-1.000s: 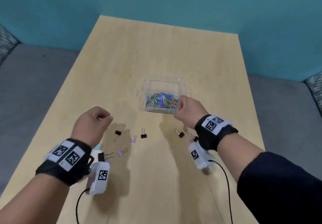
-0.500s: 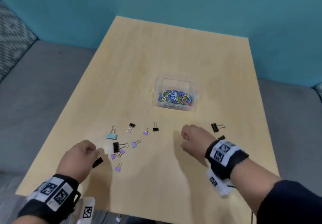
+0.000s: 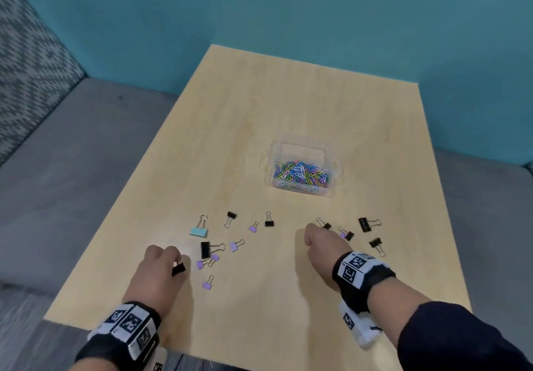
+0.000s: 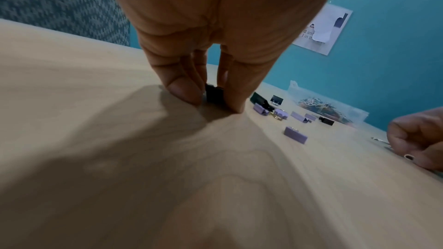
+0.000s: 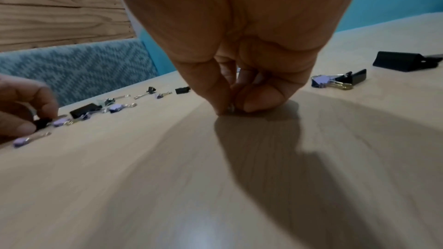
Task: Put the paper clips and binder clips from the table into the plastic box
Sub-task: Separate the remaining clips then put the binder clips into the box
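A clear plastic box [image 3: 277,148] holding several coloured paper clips [image 3: 301,173] stands mid-table. My left hand [image 3: 174,265] is near the table's front left and pinches a small black binder clip [image 3: 178,269] between thumb and finger, down at the tabletop [image 4: 214,95]. Just right of it lie a larger black clip [image 3: 205,250], a light blue clip [image 3: 199,231] and several purple ones [image 3: 234,246]. My right hand [image 3: 308,245] is curled fingertips-down on the wood and pinches a small silvery paper clip [image 5: 230,108]. More black binder clips [image 3: 364,224] lie to its right.
The wooden table [image 3: 288,105] is ringed by a grey bench seat [image 3: 72,168] with a patterned cushion [image 3: 26,67] at left and a teal wall behind. The near table edge runs just behind my wrists.
My right hand left the box and came down to the table near the right-hand clips. My left hand drew back toward the near edge and took hold of the black clip. The head view rose.
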{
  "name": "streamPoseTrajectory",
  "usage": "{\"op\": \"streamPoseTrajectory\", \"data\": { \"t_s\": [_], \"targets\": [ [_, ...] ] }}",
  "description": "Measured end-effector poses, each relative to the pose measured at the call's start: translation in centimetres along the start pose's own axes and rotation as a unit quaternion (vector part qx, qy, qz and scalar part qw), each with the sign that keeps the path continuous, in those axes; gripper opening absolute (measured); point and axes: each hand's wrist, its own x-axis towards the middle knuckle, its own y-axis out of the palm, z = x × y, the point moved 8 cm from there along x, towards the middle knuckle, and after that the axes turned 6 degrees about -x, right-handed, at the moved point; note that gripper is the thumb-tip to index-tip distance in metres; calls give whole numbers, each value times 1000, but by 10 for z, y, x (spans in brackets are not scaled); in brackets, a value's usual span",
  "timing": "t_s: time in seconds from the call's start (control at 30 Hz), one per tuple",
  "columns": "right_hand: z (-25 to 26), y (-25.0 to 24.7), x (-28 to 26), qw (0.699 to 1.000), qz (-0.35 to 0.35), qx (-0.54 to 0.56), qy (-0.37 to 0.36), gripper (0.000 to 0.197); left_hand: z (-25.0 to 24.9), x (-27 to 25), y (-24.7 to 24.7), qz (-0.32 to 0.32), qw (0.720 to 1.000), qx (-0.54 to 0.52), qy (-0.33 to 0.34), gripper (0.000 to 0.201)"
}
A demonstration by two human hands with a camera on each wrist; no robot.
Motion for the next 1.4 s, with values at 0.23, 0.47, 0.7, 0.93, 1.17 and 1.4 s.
{"op": "streamPoseTrajectory", "data": {
  "t_s": [0.23,0.47,0.7,0.93,1.17,1.4],
  "targets": [
    [-32,-110,47,937,-191,282,82,13,-11,3,5,15,997,69,24,26],
    [-71,-137,20,833,-236,489,103,10,-20,4,-3,7,999,15,-30,16],
    [-147,-43,-64,933,-165,261,186,6,9,-10,-3,-18,911,-372,-176,17],
    [-149,3,-76,953,-147,158,213,24,-7,-13,7,8,974,-190,-125,25],
    [-110,13,-65,992,-40,23,118,17,-39,-27,45,97,994,56,18,22],
    [-102,20,-66,991,-62,24,112,7,-46,-23,50,89,994,54,31,21]
  ]
}}
